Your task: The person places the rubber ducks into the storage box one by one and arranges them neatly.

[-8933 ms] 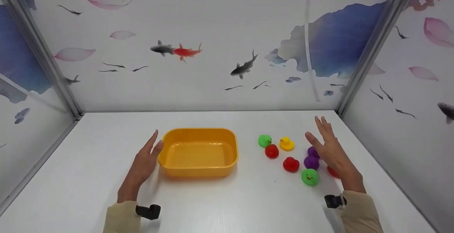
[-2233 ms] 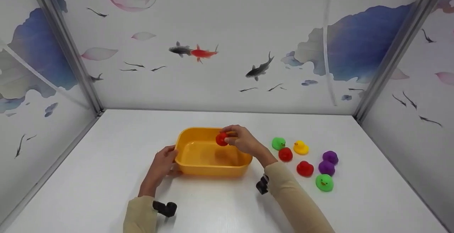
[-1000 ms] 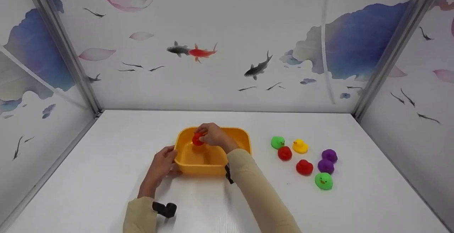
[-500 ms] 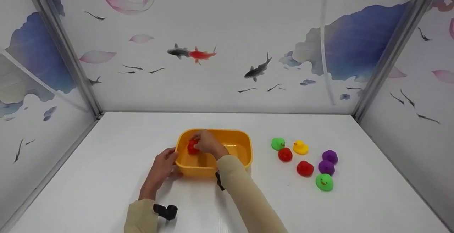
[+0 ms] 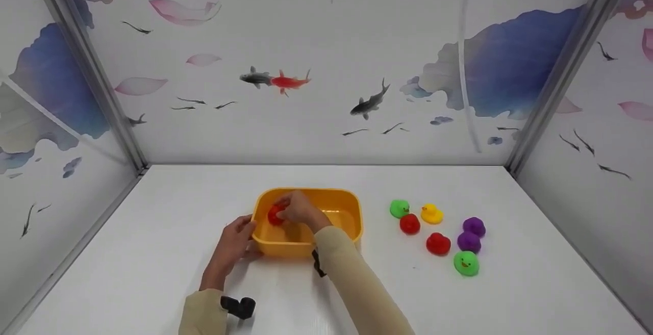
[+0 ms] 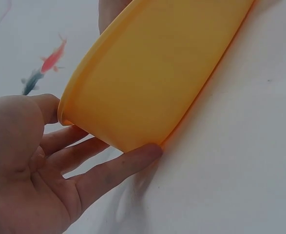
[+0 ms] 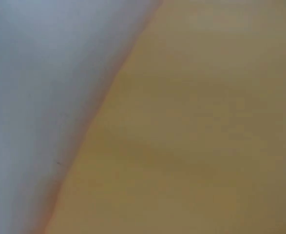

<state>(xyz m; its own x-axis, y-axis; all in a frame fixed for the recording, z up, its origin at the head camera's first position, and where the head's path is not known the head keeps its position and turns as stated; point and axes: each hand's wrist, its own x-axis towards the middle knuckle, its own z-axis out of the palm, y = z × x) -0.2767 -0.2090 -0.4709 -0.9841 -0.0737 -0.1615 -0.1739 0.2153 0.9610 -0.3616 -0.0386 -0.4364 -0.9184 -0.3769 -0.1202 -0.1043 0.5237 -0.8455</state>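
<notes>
A yellow plastic basin (image 5: 285, 249) sits on the white table. My left hand (image 5: 233, 238) grips its left end; in the left wrist view the thumb hooks the rim and the fingers (image 6: 118, 170) lie along the outer wall. Inside the basin's left part, my right hand (image 5: 302, 210) pinches a red rubber duck (image 5: 275, 215) low down near the floor. The hand covers part of the duck. The right wrist view is blurred and filled mostly by the basin's wall (image 7: 196, 122).
To the right lie more rubber ducks: two green ones, one at the back (image 5: 399, 208) and one in front (image 5: 466, 263), a yellow one (image 5: 432, 214), two red ones (image 5: 438, 243) and two purple ones (image 5: 469, 242). Printed panels (image 5: 326, 136) close off the back and sides.
My right hand has carried the red duck leftward over the basin and lowered it inside; in the last half second it has barely moved. The left hand has kept its hold on the basin.
</notes>
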